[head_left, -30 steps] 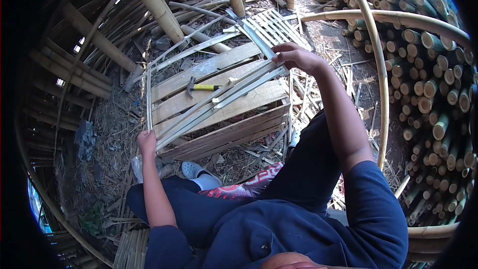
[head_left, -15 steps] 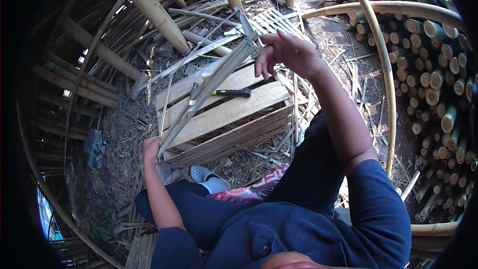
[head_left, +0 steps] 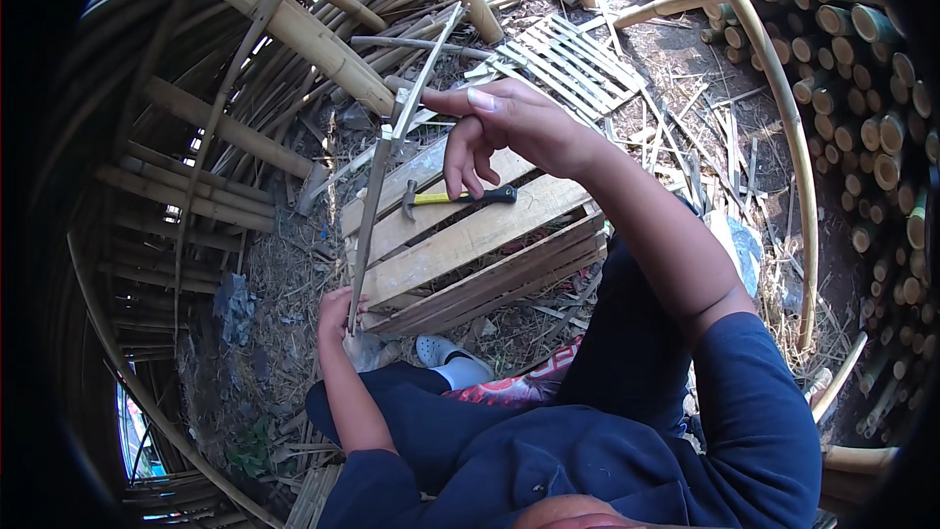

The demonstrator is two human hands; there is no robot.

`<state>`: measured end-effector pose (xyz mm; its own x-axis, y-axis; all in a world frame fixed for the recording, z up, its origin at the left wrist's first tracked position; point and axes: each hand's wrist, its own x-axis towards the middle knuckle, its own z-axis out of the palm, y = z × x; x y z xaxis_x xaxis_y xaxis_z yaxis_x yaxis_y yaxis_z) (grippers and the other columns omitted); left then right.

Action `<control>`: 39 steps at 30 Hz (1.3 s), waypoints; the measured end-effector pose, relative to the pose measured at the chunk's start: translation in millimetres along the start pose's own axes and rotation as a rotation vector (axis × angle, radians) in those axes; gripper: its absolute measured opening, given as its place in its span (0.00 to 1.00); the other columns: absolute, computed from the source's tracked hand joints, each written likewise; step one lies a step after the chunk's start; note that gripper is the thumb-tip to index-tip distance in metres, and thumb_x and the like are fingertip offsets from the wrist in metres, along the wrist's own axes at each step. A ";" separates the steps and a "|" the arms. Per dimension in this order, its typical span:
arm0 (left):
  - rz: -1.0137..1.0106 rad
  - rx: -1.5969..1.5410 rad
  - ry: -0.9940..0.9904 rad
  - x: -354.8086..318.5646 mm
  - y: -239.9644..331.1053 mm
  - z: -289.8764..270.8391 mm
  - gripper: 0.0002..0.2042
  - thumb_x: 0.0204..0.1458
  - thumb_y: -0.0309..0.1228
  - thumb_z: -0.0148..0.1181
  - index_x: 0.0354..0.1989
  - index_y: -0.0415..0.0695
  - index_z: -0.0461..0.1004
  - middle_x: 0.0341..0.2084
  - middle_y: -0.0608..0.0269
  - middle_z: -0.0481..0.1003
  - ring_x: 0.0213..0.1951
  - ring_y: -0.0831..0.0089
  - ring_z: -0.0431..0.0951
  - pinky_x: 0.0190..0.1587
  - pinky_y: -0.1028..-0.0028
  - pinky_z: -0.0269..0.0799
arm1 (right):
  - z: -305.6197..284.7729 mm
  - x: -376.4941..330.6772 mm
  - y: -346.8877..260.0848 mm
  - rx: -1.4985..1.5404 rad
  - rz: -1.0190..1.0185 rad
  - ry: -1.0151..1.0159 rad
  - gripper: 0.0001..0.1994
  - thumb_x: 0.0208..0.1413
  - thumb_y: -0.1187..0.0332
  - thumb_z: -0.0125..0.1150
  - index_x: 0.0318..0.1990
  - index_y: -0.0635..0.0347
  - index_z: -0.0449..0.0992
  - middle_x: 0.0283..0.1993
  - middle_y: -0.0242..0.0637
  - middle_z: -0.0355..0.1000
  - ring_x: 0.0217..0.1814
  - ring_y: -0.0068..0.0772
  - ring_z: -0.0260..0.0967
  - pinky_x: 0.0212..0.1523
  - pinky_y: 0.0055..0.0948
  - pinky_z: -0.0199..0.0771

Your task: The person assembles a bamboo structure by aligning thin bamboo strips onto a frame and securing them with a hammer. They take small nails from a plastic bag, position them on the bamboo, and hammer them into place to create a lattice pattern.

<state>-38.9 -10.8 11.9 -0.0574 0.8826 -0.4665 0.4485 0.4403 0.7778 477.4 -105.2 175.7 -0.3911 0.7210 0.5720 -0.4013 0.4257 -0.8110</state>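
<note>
As the strips (head_left: 374, 196) are slanted lengthwise up and away across the bench's (head_left: 460, 247) left side, their near end is clasped by the left hand (head_left: 338, 313); the right hand (head_left: 519, 127), fingers loosely parted, is poised by their upper stretch, contact unclear, the hammer (head_left: 431, 199) being passed over below.

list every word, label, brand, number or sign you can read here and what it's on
Red and white printed material: bold print, partly covered; not copied out here.
Hammer: small mark on the black handle end, too small to read.
No other lettering is clear.
</note>
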 end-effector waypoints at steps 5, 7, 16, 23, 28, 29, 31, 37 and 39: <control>-0.005 0.024 0.007 -3.4 3.7 4.9 0.10 0.58 0.27 0.58 0.44 0.35 0.77 0.31 0.55 0.82 0.24 0.74 0.81 0.19 0.77 0.71 | 4.2 -0.8 -6.6 -0.015 0.032 0.030 0.29 0.71 0.48 0.42 0.61 0.69 0.65 0.32 0.48 0.81 0.28 0.31 0.78 0.27 0.24 0.74; -0.009 0.035 0.001 -1.1 1.8 2.5 0.10 0.58 0.27 0.58 0.44 0.36 0.77 0.30 0.56 0.82 0.24 0.74 0.81 0.19 0.77 0.71 | 8.2 -1.3 -11.6 0.002 0.042 0.047 0.30 0.69 0.47 0.46 0.48 0.75 0.74 0.30 0.46 0.81 0.28 0.29 0.77 0.25 0.24 0.74; 0.017 0.067 -0.034 19.5 -15.9 -7.2 0.09 0.59 0.30 0.58 0.43 0.38 0.77 0.30 0.59 0.82 0.24 0.75 0.80 0.21 0.76 0.71 | 23.4 -5.5 -29.5 -0.069 0.304 0.507 0.20 0.67 0.56 0.55 0.45 0.71 0.75 0.29 0.46 0.80 0.23 0.24 0.74 0.21 0.21 0.68; 0.046 0.106 -0.007 33.3 -29.7 -10.0 0.08 0.59 0.29 0.57 0.43 0.40 0.77 0.30 0.60 0.82 0.24 0.76 0.80 0.21 0.77 0.70 | 36.6 -10.4 -41.5 -0.276 0.475 0.545 0.24 0.66 0.52 0.57 0.45 0.72 0.77 0.21 0.36 0.77 0.16 0.17 0.67 0.17 0.18 0.61; 0.079 0.107 0.038 37.6 -39.4 -20.9 0.08 0.59 0.29 0.57 0.42 0.40 0.78 0.29 0.61 0.82 0.23 0.77 0.80 0.20 0.76 0.70 | 40.2 -16.9 -48.3 -0.270 0.469 0.485 0.24 0.67 0.52 0.55 0.42 0.72 0.77 0.19 0.35 0.75 0.14 0.17 0.64 0.16 0.18 0.59; 0.090 0.121 0.042 37.7 -37.4 -14.3 0.07 0.59 0.29 0.57 0.41 0.41 0.79 0.29 0.62 0.81 0.23 0.77 0.80 0.20 0.76 0.70 | 40.6 -19.1 -48.4 -0.269 0.491 0.492 0.24 0.67 0.52 0.55 0.41 0.72 0.77 0.19 0.35 0.75 0.14 0.17 0.63 0.16 0.19 0.59; 0.069 0.131 0.029 35.2 -31.5 -7.2 0.10 0.59 0.31 0.58 0.43 0.38 0.79 0.31 0.63 0.81 0.28 0.76 0.78 0.30 0.75 0.70 | 38.9 -21.8 -50.4 -0.272 0.517 0.499 0.24 0.67 0.53 0.55 0.40 0.72 0.77 0.19 0.35 0.74 0.13 0.17 0.63 0.16 0.19 0.58; 0.100 0.152 0.070 26.2 -25.9 -5.7 0.13 0.60 0.32 0.60 0.46 0.36 0.80 0.34 0.63 0.81 0.34 0.75 0.77 0.42 0.74 0.71 | 38.1 -32.3 -53.0 -0.177 0.649 0.501 0.22 0.68 0.54 0.53 0.44 0.72 0.74 0.20 0.37 0.75 0.13 0.20 0.63 0.15 0.21 0.59; 0.086 0.164 0.079 24.2 -24.6 -4.1 0.12 0.60 0.32 0.60 0.45 0.36 0.80 0.34 0.62 0.81 0.35 0.75 0.78 0.42 0.74 0.71 | 35.3 -35.8 -55.0 -0.176 0.681 0.446 0.22 0.68 0.55 0.54 0.47 0.72 0.72 0.21 0.38 0.75 0.14 0.20 0.64 0.15 0.21 0.60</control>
<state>-55.0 0.4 -16.9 -0.0798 0.9289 -0.3616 0.5934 0.3358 0.7315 484.3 -173.8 204.1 -0.1215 0.9850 -0.1229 -0.0461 -0.1293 -0.9905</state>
